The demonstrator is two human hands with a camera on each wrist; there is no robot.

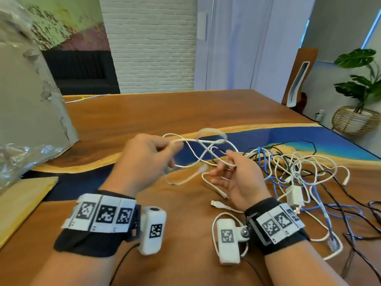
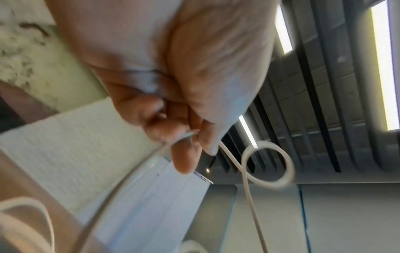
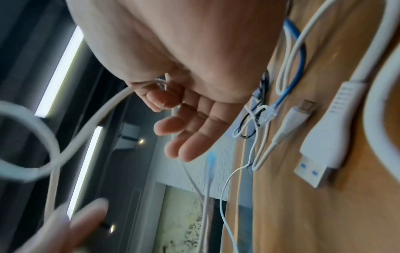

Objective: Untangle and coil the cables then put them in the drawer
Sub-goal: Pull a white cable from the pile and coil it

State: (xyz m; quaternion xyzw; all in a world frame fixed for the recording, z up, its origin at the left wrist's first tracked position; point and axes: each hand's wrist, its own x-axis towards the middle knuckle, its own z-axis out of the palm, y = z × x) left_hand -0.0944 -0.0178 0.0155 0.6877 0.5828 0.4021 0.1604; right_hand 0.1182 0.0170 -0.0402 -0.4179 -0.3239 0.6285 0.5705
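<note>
White cable (image 1: 203,153), looped and knotted

Daylight fills the room evenly, and the bench (image 1: 185,112) in front of me is bright with only soft shadows. My head view bends straight lines at its edges. Both wrist views are soft with motion blur; ceiling light strips (image 2: 381,68) glare white, and the white cable loop (image 3: 28,140) near the lens smears.

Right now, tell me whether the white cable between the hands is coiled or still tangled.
Still tangled. The white cable crosses itself in loose loops between the left hand and right hand.
</note>
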